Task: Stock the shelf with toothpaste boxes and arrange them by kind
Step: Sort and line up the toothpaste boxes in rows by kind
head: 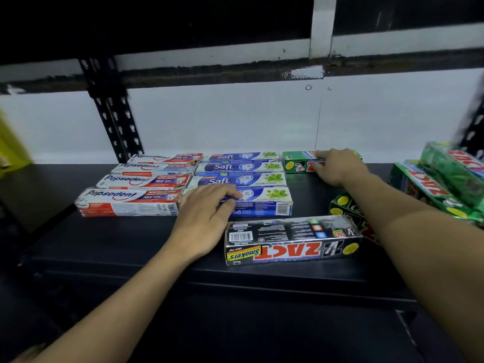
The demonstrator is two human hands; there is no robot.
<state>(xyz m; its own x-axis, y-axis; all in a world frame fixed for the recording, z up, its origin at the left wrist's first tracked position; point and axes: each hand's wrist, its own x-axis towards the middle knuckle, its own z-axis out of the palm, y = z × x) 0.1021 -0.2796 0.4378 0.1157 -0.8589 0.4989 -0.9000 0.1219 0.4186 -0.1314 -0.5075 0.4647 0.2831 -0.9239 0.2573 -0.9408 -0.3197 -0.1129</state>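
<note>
Several red-and-white Pepsodent boxes (131,199) lie in a column at the left of the black shelf (110,239). Beside them lies a column of several blue Safi boxes (241,180). My left hand (207,213) rests flat with straight fingers on the left end of the front Safi box (264,203). My right hand (337,166) lies on a green Zact box (298,162) at the back of the shelf, fingers stretched over its top. A black Zact Smokers box (290,241) lies in front, upside down to me. Another dark green box (343,205) shows partly under my right forearm.
A loose pile of green Zact boxes (445,182) sits at the right end of the shelf. A black perforated upright (112,119) stands at the back left against the white wall. Something yellow (10,150) is blurred at the far left.
</note>
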